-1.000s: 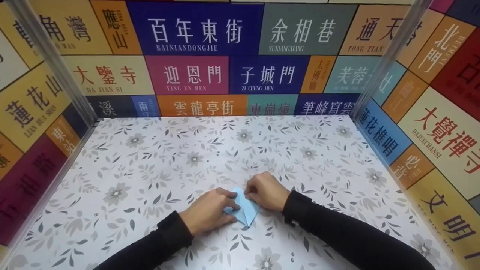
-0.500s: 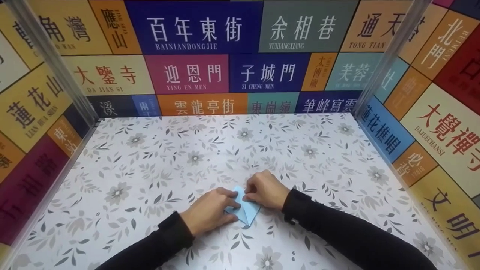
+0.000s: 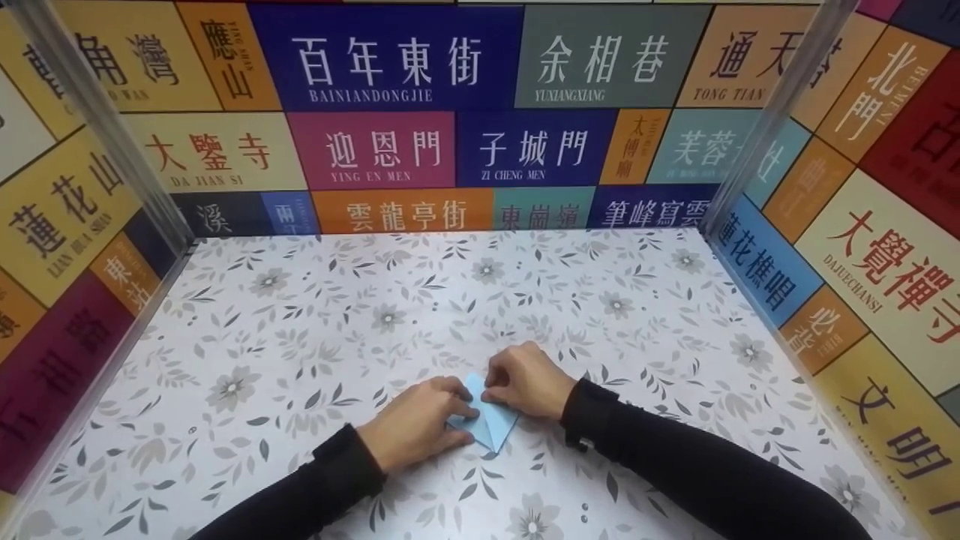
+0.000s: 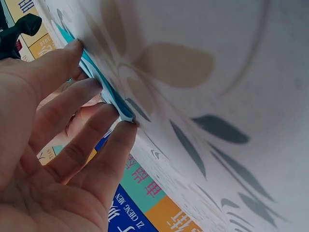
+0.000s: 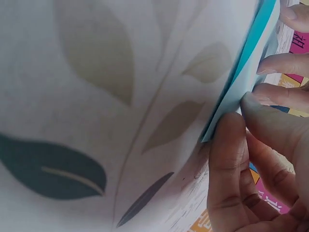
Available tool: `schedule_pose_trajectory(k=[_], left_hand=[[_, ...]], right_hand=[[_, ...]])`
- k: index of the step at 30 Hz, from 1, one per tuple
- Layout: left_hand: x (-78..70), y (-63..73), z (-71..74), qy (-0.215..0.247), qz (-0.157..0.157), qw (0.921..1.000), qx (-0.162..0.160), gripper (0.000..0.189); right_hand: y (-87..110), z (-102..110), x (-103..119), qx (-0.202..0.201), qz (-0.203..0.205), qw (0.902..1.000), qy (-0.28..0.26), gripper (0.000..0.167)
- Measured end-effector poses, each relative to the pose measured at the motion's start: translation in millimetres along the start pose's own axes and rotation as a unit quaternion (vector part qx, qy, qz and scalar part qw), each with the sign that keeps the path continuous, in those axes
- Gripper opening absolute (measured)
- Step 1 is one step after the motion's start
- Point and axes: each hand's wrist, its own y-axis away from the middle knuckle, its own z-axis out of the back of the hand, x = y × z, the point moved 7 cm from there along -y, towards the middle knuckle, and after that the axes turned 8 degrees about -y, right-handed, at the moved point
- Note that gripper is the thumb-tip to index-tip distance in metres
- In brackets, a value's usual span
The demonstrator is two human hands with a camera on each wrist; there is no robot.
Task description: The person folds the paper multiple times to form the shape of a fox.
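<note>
A light blue sheet of paper [image 3: 501, 429], folded into a small kite-like shape with a crease toward its near point, lies on the floral tabletop. My left hand [image 3: 416, 421] rests on its left part, fingertips pressing the paper down. In the left wrist view, those fingers [image 4: 101, 140] are extended, their tips along the folded edge [image 4: 113, 96]. From the right, my right hand [image 3: 531, 381] pinches the paper's upper right edge between thumb and forefinger. The right wrist view shows the thumb [image 5: 270, 118] on the layered paper [image 5: 231, 99]; the hand covers part of it.
White tabletop [image 3: 300, 330] printed with grey flowers and leaves surrounds the paper. Coloured panels with Chinese lettering [image 3: 390, 60] wall in the back and both sides. Clear strips [image 3: 780, 112] run down the corners. Black sleeves [image 3: 675, 450] cover both forearms.
Both hands keep their hold on the paper with almost no movement. The right fingertips have slid very slightly left across it. The camera view shifts a little.
</note>
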Motion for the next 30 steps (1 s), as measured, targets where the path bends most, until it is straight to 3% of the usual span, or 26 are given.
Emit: schedule_pose_trajectory(k=[22,30], left_hand=[[1.3,0.4,0.7,-0.005,-0.002,1.0000,-0.005,0.032],[11.1,-1.3,6.9,0.016,0.006,0.9998,0.006,0.034]], right_hand=[[-9.4,-3.9,6.5,0.011,-0.020,0.9997,-0.013,0.015],[-11.9,-4.3,9.3,0.017,-0.009,0.9997,-0.016,0.015]])
